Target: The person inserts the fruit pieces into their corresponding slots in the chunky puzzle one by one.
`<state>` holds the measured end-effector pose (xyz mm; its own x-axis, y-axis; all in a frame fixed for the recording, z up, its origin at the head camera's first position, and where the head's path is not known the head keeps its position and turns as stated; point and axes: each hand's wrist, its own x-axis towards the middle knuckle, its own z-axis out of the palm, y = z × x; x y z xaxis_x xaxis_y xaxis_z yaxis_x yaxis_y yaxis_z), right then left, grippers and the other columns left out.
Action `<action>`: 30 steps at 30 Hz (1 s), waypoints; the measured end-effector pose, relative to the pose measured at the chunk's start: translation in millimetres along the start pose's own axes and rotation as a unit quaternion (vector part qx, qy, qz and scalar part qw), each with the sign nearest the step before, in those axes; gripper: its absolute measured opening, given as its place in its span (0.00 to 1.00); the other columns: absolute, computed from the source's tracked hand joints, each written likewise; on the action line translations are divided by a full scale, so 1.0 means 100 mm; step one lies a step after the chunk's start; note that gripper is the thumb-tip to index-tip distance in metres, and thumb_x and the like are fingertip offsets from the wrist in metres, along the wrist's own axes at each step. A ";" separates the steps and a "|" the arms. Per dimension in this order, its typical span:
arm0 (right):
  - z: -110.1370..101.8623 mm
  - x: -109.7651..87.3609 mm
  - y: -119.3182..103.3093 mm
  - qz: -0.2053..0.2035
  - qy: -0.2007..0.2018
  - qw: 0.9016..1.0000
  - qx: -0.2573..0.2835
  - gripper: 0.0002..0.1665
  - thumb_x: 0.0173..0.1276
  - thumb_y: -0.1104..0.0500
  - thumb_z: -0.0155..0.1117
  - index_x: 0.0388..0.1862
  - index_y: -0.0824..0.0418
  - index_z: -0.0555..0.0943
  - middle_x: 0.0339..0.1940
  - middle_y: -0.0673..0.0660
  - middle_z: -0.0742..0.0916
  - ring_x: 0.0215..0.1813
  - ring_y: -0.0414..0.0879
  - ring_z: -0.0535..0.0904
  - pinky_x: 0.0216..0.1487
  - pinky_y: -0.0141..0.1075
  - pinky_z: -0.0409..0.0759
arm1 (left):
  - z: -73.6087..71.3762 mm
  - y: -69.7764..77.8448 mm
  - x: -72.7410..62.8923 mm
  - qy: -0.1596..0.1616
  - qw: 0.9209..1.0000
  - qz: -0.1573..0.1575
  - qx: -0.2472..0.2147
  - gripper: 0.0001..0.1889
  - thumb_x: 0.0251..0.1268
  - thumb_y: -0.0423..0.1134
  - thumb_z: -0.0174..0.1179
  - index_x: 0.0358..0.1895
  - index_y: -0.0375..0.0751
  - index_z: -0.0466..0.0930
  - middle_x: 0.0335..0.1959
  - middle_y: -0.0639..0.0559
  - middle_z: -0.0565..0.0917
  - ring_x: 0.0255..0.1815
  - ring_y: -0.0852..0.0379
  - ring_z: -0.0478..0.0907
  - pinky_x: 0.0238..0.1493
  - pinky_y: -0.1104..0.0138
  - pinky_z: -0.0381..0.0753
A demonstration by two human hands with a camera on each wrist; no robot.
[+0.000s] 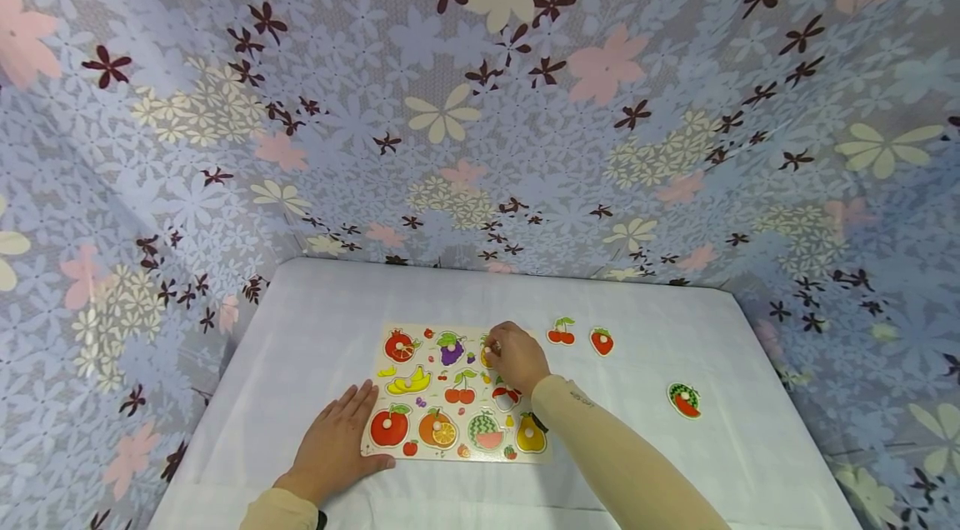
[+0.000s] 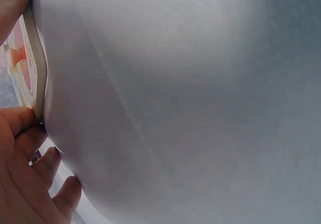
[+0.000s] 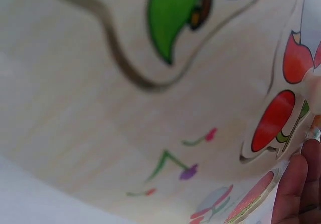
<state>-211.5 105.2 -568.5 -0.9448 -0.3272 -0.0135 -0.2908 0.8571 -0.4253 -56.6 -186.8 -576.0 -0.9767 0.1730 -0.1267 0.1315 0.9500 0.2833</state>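
Observation:
A wooden fruit puzzle board point(image 1: 417, 451) lies on the white-covered table. My left hand point(image 1: 337, 434) rests at its left side, fingers extended and thumb near the front corner; in the left wrist view its fingers point(image 2: 47, 166) touch the board's edge. My right hand point(image 1: 519, 357) is over the upper right of the board, fingertips pinching a yellow-orange pineapple piece point(image 1: 486, 355), mostly hidden beneath them. Knobbed pieces on the board include an apple point(image 1: 389, 427), an orange point(image 1: 437, 428), a pear point(image 1: 532, 433), grapes point(image 1: 451, 350), bananas point(image 1: 408, 381) and a pomegranate point(image 1: 399, 346).
Right of the board lie a cherry piece point(image 1: 561, 333), a strawberry piece point(image 1: 602, 341) and a watermelon piece point(image 1: 684, 400). Printed cherries point(image 1: 460, 390) and a printed watermelon point(image 1: 486, 432) show on the board without knobs. Flowered cloth point(image 1: 450, 180) surrounds the table's back and sides.

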 end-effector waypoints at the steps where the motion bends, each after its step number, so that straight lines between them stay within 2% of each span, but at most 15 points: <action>1: 0.00 0.00 0.00 -0.001 0.000 1.000 0.000 0.05 0.68 0.53 0.70 0.39 0.52 0.84 0.58 0.52 0.81 0.48 0.45 0.80 0.53 0.40 0.82 | 0.00 0.00 0.00 -0.001 1.000 0.000 -0.001 0.60 0.42 0.72 0.70 0.76 0.36 0.62 0.77 0.44 0.62 0.76 0.42 0.56 0.72 0.43 0.59; 9: -0.08 -0.05 0.09 -0.034 0.009 0.999 0.024 0.06 0.68 0.55 0.71 0.42 0.54 0.86 0.57 0.53 0.82 0.40 0.42 0.81 0.42 0.37 0.83 | -0.01 0.01 -0.01 0.000 1.000 0.001 -0.009 0.60 0.42 0.72 0.70 0.75 0.36 0.63 0.76 0.43 0.63 0.76 0.41 0.57 0.71 0.43 0.60; 13: -0.14 -0.07 0.14 -0.036 0.015 0.999 0.020 0.06 0.68 0.57 0.70 0.43 0.55 0.86 0.57 0.53 0.82 0.39 0.42 0.81 0.40 0.36 0.83 | -0.01 0.01 -0.01 -0.002 1.000 -0.001 -0.009 0.60 0.42 0.72 0.70 0.75 0.36 0.62 0.76 0.43 0.63 0.76 0.41 0.57 0.71 0.43 0.59; 19: -0.21 -0.10 0.26 -0.019 0.023 1.000 0.007 0.10 0.66 0.56 0.72 0.46 0.55 0.86 0.58 0.53 0.82 0.46 0.45 0.82 0.48 0.40 0.83 | -0.02 0.01 -0.02 -0.003 1.000 0.001 -0.015 0.60 0.42 0.72 0.71 0.75 0.35 0.63 0.76 0.43 0.63 0.76 0.41 0.57 0.71 0.42 0.59; 22: -0.25 -0.12 0.33 -0.011 0.026 1.000 0.009 0.10 0.66 0.56 0.72 0.45 0.55 0.87 0.57 0.53 0.82 0.50 0.48 0.82 0.52 0.43 0.83 | -0.02 0.01 -0.02 -0.002 1.000 0.001 -0.015 0.60 0.42 0.72 0.70 0.75 0.35 0.63 0.76 0.43 0.63 0.76 0.41 0.57 0.71 0.42 0.59; 24: -0.28 -0.13 0.38 -0.006 0.030 0.999 0.015 0.09 0.65 0.57 0.73 0.43 0.56 0.87 0.56 0.53 0.83 0.48 0.47 0.83 0.50 0.42 0.83 | -0.02 0.01 -0.02 -0.001 1.000 0.001 -0.014 0.60 0.42 0.72 0.70 0.75 0.35 0.63 0.76 0.43 0.63 0.76 0.41 0.57 0.71 0.42 0.59; 30: -0.36 -0.18 0.52 0.013 0.036 0.999 0.018 0.07 0.64 0.58 0.74 0.41 0.55 0.87 0.53 0.52 0.84 0.35 0.40 0.80 0.37 0.36 0.82 | 0.00 0.00 -0.01 0.000 1.000 -0.001 -0.013 0.60 0.42 0.73 0.70 0.75 0.36 0.63 0.76 0.43 0.63 0.76 0.41 0.57 0.71 0.42 0.59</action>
<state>-214.9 170.3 -557.4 -0.9608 -0.2746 0.0393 -0.2615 0.8492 -0.4587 -55.5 -186.6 -575.8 -0.9768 0.1719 -0.1278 0.1257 0.9433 0.3073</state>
